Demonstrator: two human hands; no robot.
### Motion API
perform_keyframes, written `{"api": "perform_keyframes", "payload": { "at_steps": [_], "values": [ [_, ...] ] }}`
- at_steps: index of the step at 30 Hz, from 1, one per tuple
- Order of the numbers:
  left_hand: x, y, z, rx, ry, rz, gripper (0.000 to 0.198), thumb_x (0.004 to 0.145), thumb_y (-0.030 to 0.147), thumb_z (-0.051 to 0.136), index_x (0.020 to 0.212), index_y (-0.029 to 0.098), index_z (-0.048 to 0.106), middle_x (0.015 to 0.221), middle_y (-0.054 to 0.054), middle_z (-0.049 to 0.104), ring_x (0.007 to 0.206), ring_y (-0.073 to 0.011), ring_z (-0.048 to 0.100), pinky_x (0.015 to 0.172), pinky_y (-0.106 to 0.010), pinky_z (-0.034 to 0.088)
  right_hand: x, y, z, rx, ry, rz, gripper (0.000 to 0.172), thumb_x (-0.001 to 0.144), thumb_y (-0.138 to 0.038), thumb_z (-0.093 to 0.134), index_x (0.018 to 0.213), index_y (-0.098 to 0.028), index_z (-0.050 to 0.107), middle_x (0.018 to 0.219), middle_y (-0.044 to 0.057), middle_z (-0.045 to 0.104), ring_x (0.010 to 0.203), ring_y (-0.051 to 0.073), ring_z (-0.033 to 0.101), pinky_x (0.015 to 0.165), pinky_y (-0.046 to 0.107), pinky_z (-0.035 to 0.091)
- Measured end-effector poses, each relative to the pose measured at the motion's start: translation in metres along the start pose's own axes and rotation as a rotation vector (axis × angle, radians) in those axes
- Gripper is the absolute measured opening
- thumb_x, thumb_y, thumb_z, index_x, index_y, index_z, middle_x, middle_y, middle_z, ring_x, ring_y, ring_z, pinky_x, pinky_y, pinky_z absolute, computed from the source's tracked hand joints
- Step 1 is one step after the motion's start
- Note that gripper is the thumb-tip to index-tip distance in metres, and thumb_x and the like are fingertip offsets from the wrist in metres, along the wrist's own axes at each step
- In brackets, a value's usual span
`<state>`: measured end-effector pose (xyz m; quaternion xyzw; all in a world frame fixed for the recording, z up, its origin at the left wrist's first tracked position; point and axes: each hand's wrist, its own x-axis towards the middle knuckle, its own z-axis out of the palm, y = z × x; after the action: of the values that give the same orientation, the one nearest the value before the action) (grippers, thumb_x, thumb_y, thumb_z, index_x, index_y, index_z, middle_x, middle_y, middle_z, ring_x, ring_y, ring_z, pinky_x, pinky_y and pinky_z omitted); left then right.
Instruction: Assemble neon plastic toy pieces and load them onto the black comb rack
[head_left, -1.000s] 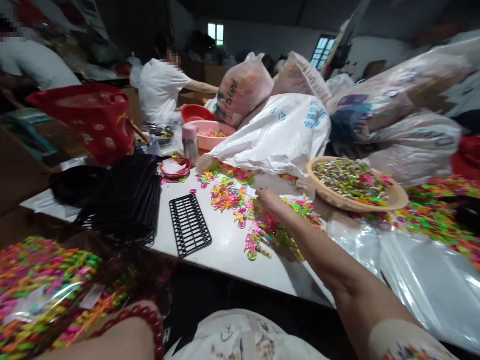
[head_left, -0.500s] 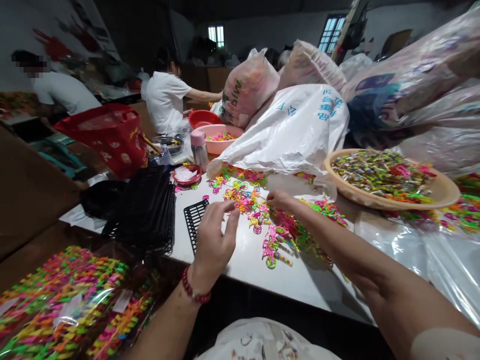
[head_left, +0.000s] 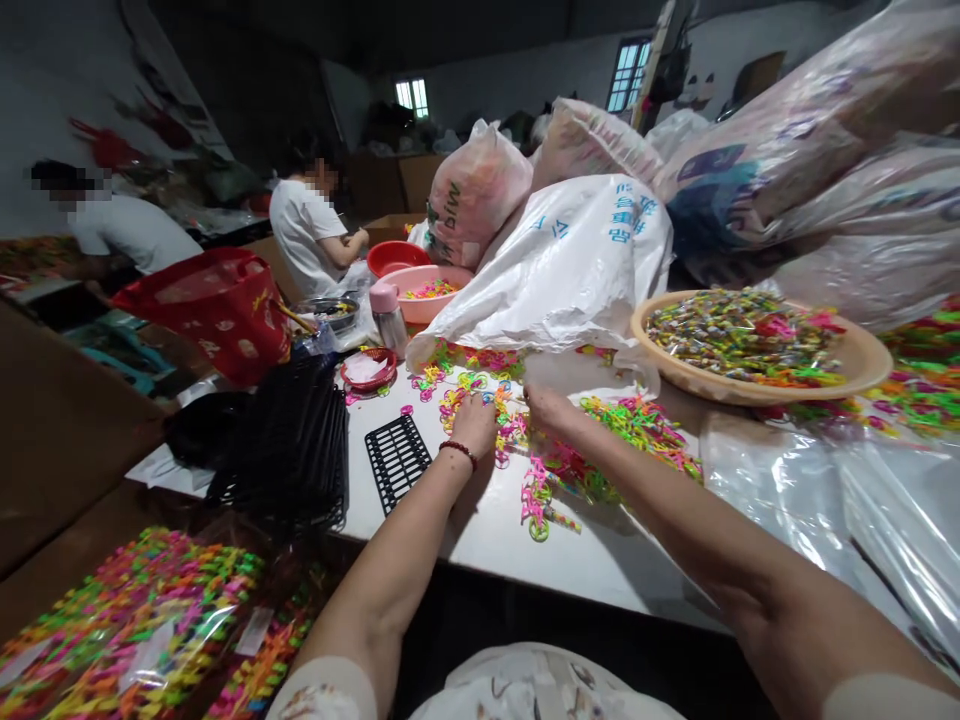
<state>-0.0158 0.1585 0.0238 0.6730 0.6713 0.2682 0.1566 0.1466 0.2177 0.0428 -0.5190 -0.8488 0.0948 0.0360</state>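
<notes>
Left hand (head_left: pixel 474 425) at the loose coloured pieces (head_left: pixel 645 425) on the desk (head_left: pixel 495 545); right hand (head_left: pixel 546 408) near it, beside the same spread. Grip of either: cannot tell, fingertips hidden. Clock from the hands: white sack (head_left: pixel 555 265) slumped towards twelve, blocking the far side; heaped peach basin (head_left: pixel 862 357), two to three; black grid tray (head_left: pixel 397 462), eight; black stack (head_left: pixel 289 450), nine; pink-lidded flask (head_left: pixel 390 326), ten.

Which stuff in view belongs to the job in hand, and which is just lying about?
Likely the job:
- colourful plastic pieces, left hand among them, right hand beside
- black grid, untouched, near the left forearm

Likely just about:
- pink-capped flask
- red bag
- red dish holding something white
</notes>
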Motion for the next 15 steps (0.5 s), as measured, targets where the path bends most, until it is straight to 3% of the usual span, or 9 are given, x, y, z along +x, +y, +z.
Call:
{"api": "perform_keyframes", "payload": {
  "at_steps": [3, 7, 11, 15],
  "values": [
    [0.007, -0.009, 0.004, -0.150, 0.082, -0.039, 0.013, 0.074, 0.003, 0.062, 0.071, 0.015, 0.063, 0.093, -0.012, 0.064, 0.103, -0.0256, 0.056, 0.098, -0.038, 0.039, -0.028, -0.003, -0.007, 0.157, 0.130, 0.020, 0.032, 0.090, -0.013, 0.043, 0.120, -0.014, 0.054, 0.109, 0.015, 0.068, 0.097, 0.023, 0.064, 0.081, 0.030, 0.045],
    [0.009, -0.019, -0.004, -0.438, 0.307, -0.154, 0.002, 0.079, 0.017, 0.064, 0.078, 0.017, 0.064, 0.092, -0.007, 0.064, 0.099, -0.0208, 0.058, 0.095, -0.035, 0.041, -0.079, -0.009, -0.002, 0.732, 0.268, 0.063, 0.021, 0.093, -0.027, 0.040, 0.107, -0.021, 0.055, 0.092, 0.004, 0.066, 0.084, 0.019, 0.061, 0.073, 0.029, 0.046],
    [0.004, -0.018, -0.026, -0.805, 0.481, -0.310, 0.017, 0.085, 0.034, 0.061, 0.086, 0.017, 0.060, 0.085, -0.001, 0.062, 0.077, -0.0124, 0.060, 0.076, -0.027, 0.047, -0.128, -0.020, 0.013, 1.099, 0.218, 0.124, 0.021, 0.087, -0.037, 0.053, 0.102, -0.023, 0.056, 0.078, -0.003, 0.055, 0.069, 0.015, 0.052, 0.063, 0.027, 0.044],
    [-0.023, -0.003, -0.046, -1.124, 0.418, -0.381, 0.028, 0.074, 0.036, 0.075, 0.077, 0.017, 0.055, 0.070, 0.002, 0.059, 0.059, -0.0085, 0.058, 0.062, -0.023, 0.049, -0.154, -0.030, 0.018, 1.282, 0.133, 0.108, 0.029, 0.085, -0.049, 0.058, 0.094, -0.022, 0.056, 0.071, -0.004, 0.048, 0.063, 0.013, 0.044, 0.057, 0.025, 0.039]
  ]
}}
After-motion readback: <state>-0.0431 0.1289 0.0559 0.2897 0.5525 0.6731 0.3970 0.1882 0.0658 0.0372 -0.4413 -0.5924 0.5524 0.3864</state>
